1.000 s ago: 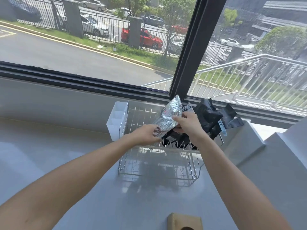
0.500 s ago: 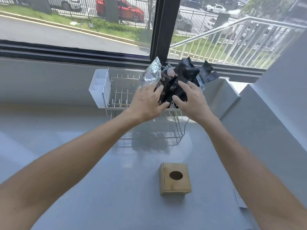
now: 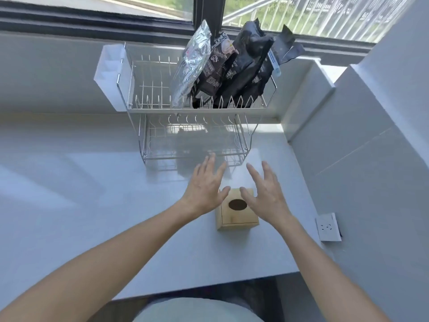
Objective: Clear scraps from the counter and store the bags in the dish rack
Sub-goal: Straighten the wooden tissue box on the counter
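Note:
A two-tier wire dish rack stands at the back of the grey counter under the window. In its upper tier a silver foil bag stands upright, leaning against several black bags to its right. My left hand and my right hand hover open over the counter in front of the rack, fingers spread, holding nothing. Between and just below them sits a small wooden box with an oval hole in its top; my thumbs reach over its top edges.
A white plastic holder hangs on the rack's left side. A grey wall with a white socket closes the right. The counter spreads bare to the left; its front edge lies near my body.
Both hands let go of the silver bag, which now stands in the rack, and drew back toward me over the wooden box. The view tilted down.

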